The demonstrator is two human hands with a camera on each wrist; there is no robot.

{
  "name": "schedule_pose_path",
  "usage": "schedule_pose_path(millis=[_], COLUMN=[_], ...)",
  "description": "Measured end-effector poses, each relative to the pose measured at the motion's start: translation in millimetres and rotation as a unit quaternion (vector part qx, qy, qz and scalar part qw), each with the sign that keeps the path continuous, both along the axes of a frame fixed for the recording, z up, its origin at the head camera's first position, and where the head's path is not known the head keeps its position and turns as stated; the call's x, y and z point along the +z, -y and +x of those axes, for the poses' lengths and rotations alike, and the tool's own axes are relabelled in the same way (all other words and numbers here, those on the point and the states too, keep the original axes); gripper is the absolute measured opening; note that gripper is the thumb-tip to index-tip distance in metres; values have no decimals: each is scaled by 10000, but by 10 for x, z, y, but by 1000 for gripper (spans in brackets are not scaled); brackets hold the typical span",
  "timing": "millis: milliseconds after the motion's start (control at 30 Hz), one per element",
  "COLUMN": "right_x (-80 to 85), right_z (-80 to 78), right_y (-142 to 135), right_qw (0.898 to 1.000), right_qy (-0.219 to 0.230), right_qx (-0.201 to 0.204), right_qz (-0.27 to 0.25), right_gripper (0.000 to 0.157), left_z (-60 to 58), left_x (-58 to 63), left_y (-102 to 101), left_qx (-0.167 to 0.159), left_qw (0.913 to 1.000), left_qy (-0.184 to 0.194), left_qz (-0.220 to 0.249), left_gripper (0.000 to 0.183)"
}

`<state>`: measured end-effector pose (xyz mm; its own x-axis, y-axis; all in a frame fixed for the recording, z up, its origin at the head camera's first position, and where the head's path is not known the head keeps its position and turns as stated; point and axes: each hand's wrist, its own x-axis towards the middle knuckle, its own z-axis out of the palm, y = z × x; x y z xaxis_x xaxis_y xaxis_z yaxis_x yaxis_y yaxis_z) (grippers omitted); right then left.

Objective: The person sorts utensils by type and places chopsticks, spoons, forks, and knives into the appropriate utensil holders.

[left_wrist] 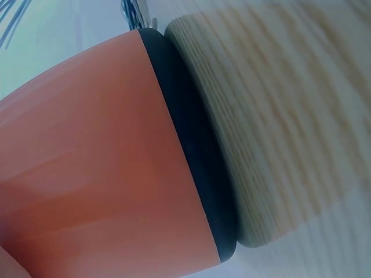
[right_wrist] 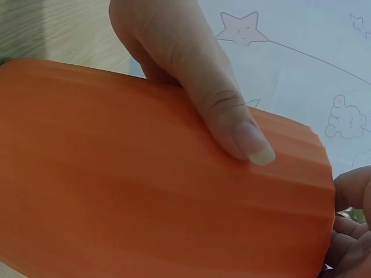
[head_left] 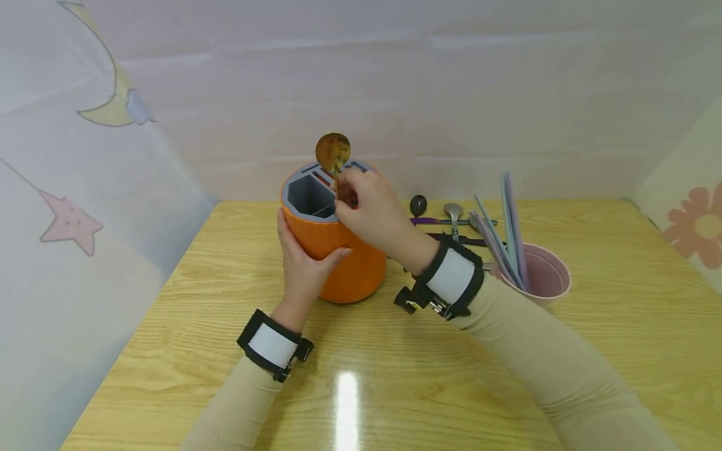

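An orange utensil holder [head_left: 355, 275] with a grey, slotted top stands on the table. My left hand [head_left: 301, 266] grips its left side, the thumb [right_wrist: 252, 142] lying across the front in the right wrist view. Over the holder's top, my right hand [head_left: 376, 207] pinches a gold spoon [head_left: 333, 151] by its handle. The spoon's bowl points up, and the lower end of its handle is hidden by the fingers. A large hexagonal compartment [head_left: 310, 194] lies just left of my right fingertips. The left wrist view shows the holder's dark base band [left_wrist: 191, 145] near the wooden surface.
To the right lie a black spoon [head_left: 418, 205], a grey spoon [head_left: 454, 212], a purple-handled utensil [head_left: 431, 220] and a black-handled one [head_left: 470, 240]. A pink cup [head_left: 555, 275] holds several pale, slim sticks [head_left: 512, 232]. A printed cloth [head_left: 395, 100] hangs behind the table.
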<state>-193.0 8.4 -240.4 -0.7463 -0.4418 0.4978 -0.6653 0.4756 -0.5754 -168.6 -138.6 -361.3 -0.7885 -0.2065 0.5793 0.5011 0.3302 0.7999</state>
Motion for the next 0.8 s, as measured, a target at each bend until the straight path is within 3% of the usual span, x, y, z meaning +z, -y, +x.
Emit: schedule_pose_path(millis=[400,500,600,700,800], right_x=[-9,-50,-129,-232,-358], right_z=[120,122,118,102,49], right_y=[-75,-139,-236,-335,-425], right_qw=[9989,9962,9899,9799,9738], right_qy=[386,462,233,35,272], right_qx=[72,172,96,-235,-546], right_qz=[-271,-718,-1396,-1982,-2191], right_gripper=[25,27,27,25,23], left_z=[-16,-20,-18,-20,-29], left_x=[-13,-10,-7,-10,-17], left_y=[5,2,-2,4,20], left_qx=[-183,-135,-129,-230,-347], left_qw=[9995,9996,9996,9993,9987], left_qy=[95,105,106,94,52], left_qz=[219,242,233,291,366], left_gripper=[131,131,130,128,128])
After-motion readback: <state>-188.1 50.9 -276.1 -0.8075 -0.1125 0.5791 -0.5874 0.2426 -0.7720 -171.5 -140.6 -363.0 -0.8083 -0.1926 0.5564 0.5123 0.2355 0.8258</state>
